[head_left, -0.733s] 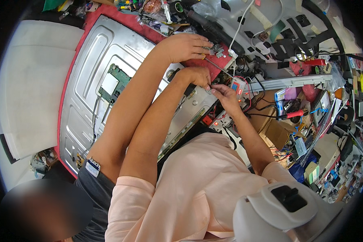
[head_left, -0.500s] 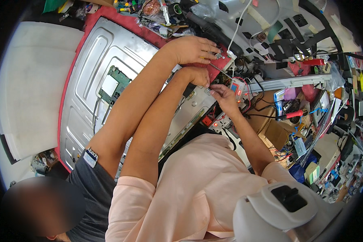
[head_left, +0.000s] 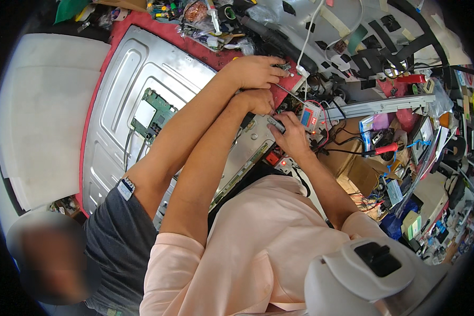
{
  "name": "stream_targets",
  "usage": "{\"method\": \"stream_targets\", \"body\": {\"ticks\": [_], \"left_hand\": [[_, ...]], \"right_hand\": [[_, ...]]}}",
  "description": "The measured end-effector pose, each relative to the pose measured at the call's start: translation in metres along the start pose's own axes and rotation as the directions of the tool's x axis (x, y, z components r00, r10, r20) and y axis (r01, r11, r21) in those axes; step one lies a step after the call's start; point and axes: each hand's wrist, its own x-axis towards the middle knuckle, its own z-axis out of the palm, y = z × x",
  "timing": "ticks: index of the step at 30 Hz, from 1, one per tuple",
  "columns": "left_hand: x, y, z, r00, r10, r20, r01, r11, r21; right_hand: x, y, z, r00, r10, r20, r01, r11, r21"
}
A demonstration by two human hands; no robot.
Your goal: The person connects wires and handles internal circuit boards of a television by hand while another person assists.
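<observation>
My left hand (head_left: 259, 101) is closed, with its fingertips over the corner of a large silver metal panel (head_left: 195, 87). Whatever it may grip is hidden; a black piece (head_left: 246, 120) shows just below it. Close beside it my right hand (head_left: 292, 136) pinches a small grey rectangular piece (head_left: 275, 125) between thumb and fingers. A co-worker's hand (head_left: 260, 72) reaches across above my left hand, near small metal parts (head_left: 285, 67) at the panel's far corner. On the panel lies a green circuit board (head_left: 166, 109) with a white square on it.
Right of my hands stand a small red-and-white box (head_left: 310, 117), tangled wires and a cardboard box (head_left: 355, 171). A metal rail (head_left: 379, 107) crosses there. Tools and bags crowd the far edge of the red mat (head_left: 205, 57). The co-worker's forearm (head_left: 189, 126) lies beside mine.
My right hand has drawn slightly down and turned, and the grey piece in it now shows more fully. The co-worker's hand and arm have shifted a little down and right.
</observation>
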Motion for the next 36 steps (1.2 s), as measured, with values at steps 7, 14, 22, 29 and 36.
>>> {"method": "stream_targets", "body": {"ticks": [7,14,22,29,36], "left_hand": [[0.002,0.008,0.008,0.999,-0.039,-0.024,0.040,0.997,0.070],[0.004,0.012,0.002,0.999,-0.051,-0.017,0.053,0.982,0.180],[0.003,0.014,-0.005,1.000,-0.001,0.020,-0.004,0.970,0.245],[0.004,0.011,-0.005,1.000,-0.016,-0.006,0.017,0.986,0.166],[0.000,0.010,-0.005,0.986,-0.150,0.072,0.128,0.962,0.241]], "right_hand": [[-0.001,0.004,0.004,0.989,-0.137,-0.052,0.133,0.988,-0.080],[0.005,0.007,-0.004,0.996,-0.078,0.047,0.078,0.997,0.002],[0.009,0.014,0.004,0.962,-0.272,-0.005,0.270,0.958,-0.098],[0.010,0.015,0.000,0.959,-0.275,-0.070,0.275,0.961,-0.023],[0.006,0.009,-0.003,0.979,-0.203,-0.032,0.203,0.979,0.005]]}}
